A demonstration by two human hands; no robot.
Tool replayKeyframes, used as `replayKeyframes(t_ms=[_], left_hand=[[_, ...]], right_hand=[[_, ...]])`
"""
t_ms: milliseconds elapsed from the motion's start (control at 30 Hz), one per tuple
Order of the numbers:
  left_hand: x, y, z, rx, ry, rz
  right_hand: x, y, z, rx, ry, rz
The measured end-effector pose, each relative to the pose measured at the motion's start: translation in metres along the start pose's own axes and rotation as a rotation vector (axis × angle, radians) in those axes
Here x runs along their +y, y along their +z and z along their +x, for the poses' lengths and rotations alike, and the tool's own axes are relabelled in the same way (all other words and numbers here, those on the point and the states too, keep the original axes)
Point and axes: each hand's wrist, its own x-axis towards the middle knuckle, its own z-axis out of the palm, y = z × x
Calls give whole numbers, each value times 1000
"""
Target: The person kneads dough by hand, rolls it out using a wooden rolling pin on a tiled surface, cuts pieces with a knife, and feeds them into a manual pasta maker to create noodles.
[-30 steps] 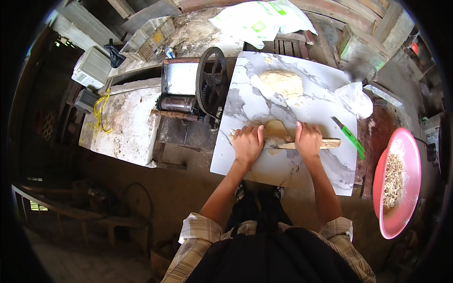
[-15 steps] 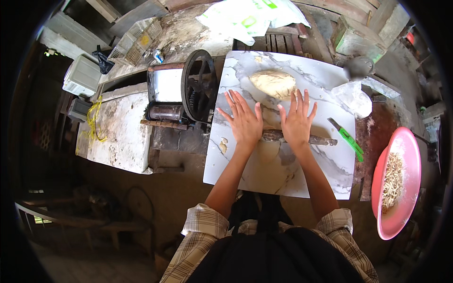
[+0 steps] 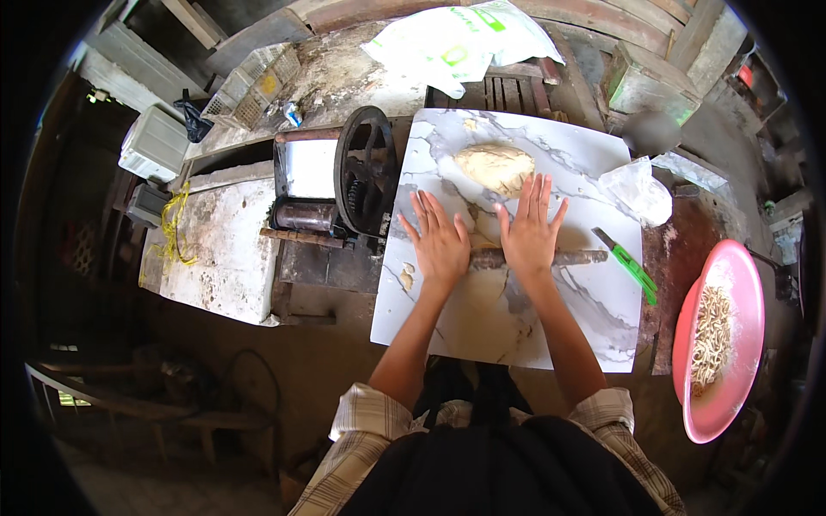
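Observation:
A dark, rough rod like a wooden rolling pin (image 3: 581,257) lies crosswise on a white marble-patterned board (image 3: 594,340). My left hand (image 3: 440,249) rests palm down over its left end, fingers stretched and spread. Over the middle of the rod lies my right hand (image 3: 527,242), also flat with fingers apart; the rod's right end sticks out past it. Both palms hide part of the rod. Just beyond my right fingertips sits a pale lump of dough (image 3: 494,167). Small dough scraps (image 3: 407,277) lie left of my left wrist.
A green utility knife (image 3: 632,271) and a clear plastic bag of white stuff (image 3: 638,191) lie at the right. A pink basin (image 3: 688,378) holds short pale strips. Left stands a roller machine with a dark handwheel (image 3: 365,172). A white-green sack (image 3: 469,43) lies behind.
The rod has rolled slightly away from me on the board under my flat hands. The whole view has shifted a little. The dough lump and knife stay where they were on the board.

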Motion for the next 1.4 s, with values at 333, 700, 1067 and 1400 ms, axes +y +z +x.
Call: replayKeyframes(t_ms=[333, 700, 1067, 1400], left_hand=[[-8, -17, -55, -26, 128, -60], [-18, 2, 0, 88, 22, 5], [-17, -5, -16, 106, 98, -72], [-25, -8, -26, 97, 215, -238]], right_hand=[[-3, -23, -70, -27, 23, 70], [-15, -3, -14, 52, 129, -48], [-12, -10, -31, 108, 98, 4], [6, -10, -40, 69, -19, 211]])
